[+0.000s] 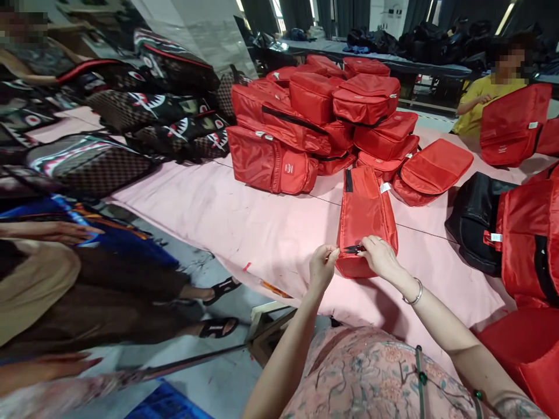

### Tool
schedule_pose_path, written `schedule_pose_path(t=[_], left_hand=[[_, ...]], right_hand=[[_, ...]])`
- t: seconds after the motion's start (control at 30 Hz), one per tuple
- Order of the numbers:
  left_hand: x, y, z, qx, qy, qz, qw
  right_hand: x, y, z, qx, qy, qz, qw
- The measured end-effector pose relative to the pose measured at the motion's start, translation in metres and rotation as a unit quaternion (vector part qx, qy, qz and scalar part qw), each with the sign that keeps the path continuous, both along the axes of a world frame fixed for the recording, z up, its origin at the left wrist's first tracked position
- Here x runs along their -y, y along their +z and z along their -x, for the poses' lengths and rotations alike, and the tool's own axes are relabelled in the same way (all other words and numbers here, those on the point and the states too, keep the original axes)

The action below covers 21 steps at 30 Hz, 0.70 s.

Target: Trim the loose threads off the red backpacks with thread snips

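Note:
A red fabric bag lies on the pink-covered table in front of me, with a black strip near its far end and a white tag at its side. My left hand is closed in a pinch at the bag's near left edge; whatever sits between the fingertips is too small to make out. Over the bag's near end, my right hand grips small dark thread snips, their blades pointing left toward the left fingertips. A bracelet circles my right wrist.
Red bags are piled at the table's far side. Dark patterned bags are heaped at the left. A black bag and more red ones lie right. A co-worker in yellow handles a red bag; other people are at left.

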<state>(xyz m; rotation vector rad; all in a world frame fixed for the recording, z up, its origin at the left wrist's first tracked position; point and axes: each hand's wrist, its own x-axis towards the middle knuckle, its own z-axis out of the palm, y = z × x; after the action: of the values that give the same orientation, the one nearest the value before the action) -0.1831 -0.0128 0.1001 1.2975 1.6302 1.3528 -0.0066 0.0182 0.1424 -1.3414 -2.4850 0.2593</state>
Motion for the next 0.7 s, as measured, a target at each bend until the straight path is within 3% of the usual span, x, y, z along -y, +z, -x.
schedule_pose_path(t=[0.23, 0.4, 0.53, 0.7], left_hand=[[0.006, 0.002, -0.009, -0.026, 0.050, -0.030, 0.998], [0.007, 0.000, -0.010, -0.009, 0.054, -0.047, 0.997], [0.011, 0.001, -0.004, 0.069, 0.072, -0.036, 0.994], [0.021, 0.001, 0.015, 0.113, 0.102, -0.020, 0.988]], right_hand=[[-0.001, 0.013, 0.007, 0.060, 0.041, -0.006, 0.997], [-0.004, 0.009, 0.010, 0.058, 0.037, -0.008, 0.998], [-0.001, 0.000, 0.008, 0.007, 0.034, -0.002, 0.999], [0.012, -0.002, -0.009, -0.145, 0.017, -0.004, 0.989]])
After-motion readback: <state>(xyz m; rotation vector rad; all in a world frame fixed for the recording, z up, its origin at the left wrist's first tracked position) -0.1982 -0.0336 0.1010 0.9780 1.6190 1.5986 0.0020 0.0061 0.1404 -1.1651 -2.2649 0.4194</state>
